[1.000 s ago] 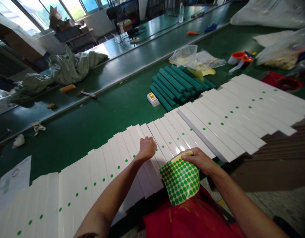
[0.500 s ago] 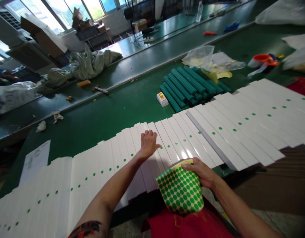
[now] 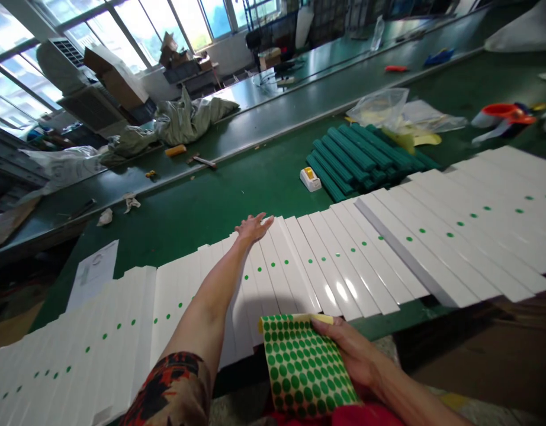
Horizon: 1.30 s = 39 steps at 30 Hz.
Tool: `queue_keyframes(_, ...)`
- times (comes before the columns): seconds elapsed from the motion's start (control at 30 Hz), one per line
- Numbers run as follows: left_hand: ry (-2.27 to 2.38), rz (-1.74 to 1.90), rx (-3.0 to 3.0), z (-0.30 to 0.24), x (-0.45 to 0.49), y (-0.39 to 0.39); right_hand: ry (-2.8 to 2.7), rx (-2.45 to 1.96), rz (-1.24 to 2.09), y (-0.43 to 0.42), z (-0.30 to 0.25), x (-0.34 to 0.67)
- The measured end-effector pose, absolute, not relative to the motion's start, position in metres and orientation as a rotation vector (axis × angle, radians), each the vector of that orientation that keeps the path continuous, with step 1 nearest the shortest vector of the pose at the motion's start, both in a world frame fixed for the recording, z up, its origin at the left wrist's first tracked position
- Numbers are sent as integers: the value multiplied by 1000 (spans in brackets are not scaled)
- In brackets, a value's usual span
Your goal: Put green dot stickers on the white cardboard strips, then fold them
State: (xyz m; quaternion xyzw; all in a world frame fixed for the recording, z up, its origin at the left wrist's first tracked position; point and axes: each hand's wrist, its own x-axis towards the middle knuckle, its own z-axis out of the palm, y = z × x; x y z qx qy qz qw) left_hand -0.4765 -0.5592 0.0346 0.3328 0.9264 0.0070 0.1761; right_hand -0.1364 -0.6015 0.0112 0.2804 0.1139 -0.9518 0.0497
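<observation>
Holding a sheet of green dot stickers [image 3: 302, 364] in your right hand [image 3: 348, 355], you are keeping your fingers closed on it. Your fingers are lying under the sheet and your thumb is pressing near its top edge, where a yellow backing is showing. The sheet is sitting low in your view, just in front of your body, and it is bending a little. A red cloth [image 3: 339, 417] is showing below it.

Your left arm is stretching out, with a red and black pattern [image 3: 166, 387] showing on it. Your left hand [image 3: 254, 228] is staying open, with its fingers spread and holding nothing. It is reaching over the far ends of a long row of white strips [image 3: 326, 266], right by their edge.

The strips are lying side by side and overlapping a little, and most of them are showing a line of green dots. On your right, brown cardboard [image 3: 477, 349] is lying under their ends. They are resting on a green work table [image 3: 202, 219].

Past the strips, a pile of green bars [image 3: 366, 157] is sitting beside a small white box [image 3: 310, 179]. A clear plastic bag [image 3: 379, 105] is lying behind the pile, and a sheet of paper [image 3: 93, 275] is lying on the left. Farther off, a green sack [image 3: 188, 121] is lying on another table [image 3: 299, 77], below bright windows [image 3: 179, 23].
</observation>
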Motion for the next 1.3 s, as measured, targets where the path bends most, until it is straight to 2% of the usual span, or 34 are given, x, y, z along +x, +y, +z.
queue_keyframes(0.43,2826,227,1160,7,-461,-570,-158,1497,-2991,-632,20,-174)
queue_keyframes(0.77,2765,407,1162,5,-397,-485,-104,1843,-2987,-581,26,-126)
queue_keyframes(1.03,2805,468,1074,11,-341,-398,211,1887,-3003,-501,50,-73)
queue_keyframes(1.3,2762,474,1185,7,-330,-401,219,1848,-2973,-502,22,-50)
